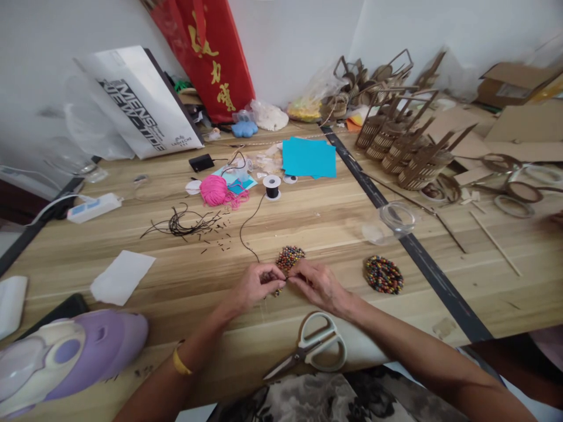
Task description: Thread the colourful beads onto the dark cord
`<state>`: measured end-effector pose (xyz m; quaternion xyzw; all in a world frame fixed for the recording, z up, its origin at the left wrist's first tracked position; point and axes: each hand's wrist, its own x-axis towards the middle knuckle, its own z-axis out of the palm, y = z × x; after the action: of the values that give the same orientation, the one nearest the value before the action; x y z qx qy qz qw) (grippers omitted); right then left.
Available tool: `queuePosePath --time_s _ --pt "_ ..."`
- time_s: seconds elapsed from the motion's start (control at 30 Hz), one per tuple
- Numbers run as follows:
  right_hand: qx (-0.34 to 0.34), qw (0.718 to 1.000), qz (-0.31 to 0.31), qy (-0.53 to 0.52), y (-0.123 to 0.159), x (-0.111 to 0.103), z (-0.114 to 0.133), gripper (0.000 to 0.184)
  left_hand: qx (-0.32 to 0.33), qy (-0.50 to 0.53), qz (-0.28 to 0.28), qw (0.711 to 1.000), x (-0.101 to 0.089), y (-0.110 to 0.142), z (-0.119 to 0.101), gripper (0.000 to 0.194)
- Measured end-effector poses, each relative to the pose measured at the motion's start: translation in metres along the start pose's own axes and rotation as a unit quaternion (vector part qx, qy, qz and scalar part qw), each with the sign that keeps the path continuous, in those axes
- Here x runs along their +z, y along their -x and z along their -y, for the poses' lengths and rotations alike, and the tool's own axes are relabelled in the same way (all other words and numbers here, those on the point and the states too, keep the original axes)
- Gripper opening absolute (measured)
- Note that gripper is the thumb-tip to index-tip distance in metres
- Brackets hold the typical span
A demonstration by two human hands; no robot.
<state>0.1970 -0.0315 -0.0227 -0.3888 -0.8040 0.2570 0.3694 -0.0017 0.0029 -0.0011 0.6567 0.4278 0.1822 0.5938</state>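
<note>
My left hand [263,282] and my right hand [317,283] meet fingertip to fingertip, both pinching a black cord [243,233] at one spot. That cord runs back across the table to a white spool of black cord [272,188]. Just behind the fingers lies a cluster of multicoloured beads [290,255], and a few more beads show under my left hand. How the cord passes through the beads is hidden by the fingers. White-handled scissors [317,346] lie in front of my right hand, blades pointing left. A coiled bead string [383,274] rests to the right.
Black cord strands [180,223] with short clippings lie at left, near pink yarn [214,190]. Blue sheets [308,157] lie at the back. Small woven baskets [396,143] crowd the right rear. A purple and white appliance [94,351] stands front left; a white paper [123,278] lies behind it.
</note>
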Motion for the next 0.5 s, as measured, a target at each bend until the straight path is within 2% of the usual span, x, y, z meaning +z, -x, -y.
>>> queuePosePath --time_s 0.1,0.23,0.33,0.5 --pt "-0.017 0.999 0.026 0.032 0.001 0.001 -0.002 0.011 0.042 -0.171 -0.012 0.984 -0.006 0.007 -0.008 0.009" --pt "-0.016 0.998 0.043 0.044 0.002 0.003 -0.004 0.010 0.092 -0.310 -0.012 0.946 -0.009 0.016 -0.021 0.016" --pt "-0.015 0.998 0.044 0.042 0.002 0.004 -0.003 0.008 0.105 -0.312 -0.022 0.944 -0.008 0.018 -0.025 0.021" --pt "-0.009 0.998 0.059 0.012 -0.001 -0.001 0.000 0.009 0.109 -0.206 -0.033 0.972 -0.008 0.012 -0.019 0.017"
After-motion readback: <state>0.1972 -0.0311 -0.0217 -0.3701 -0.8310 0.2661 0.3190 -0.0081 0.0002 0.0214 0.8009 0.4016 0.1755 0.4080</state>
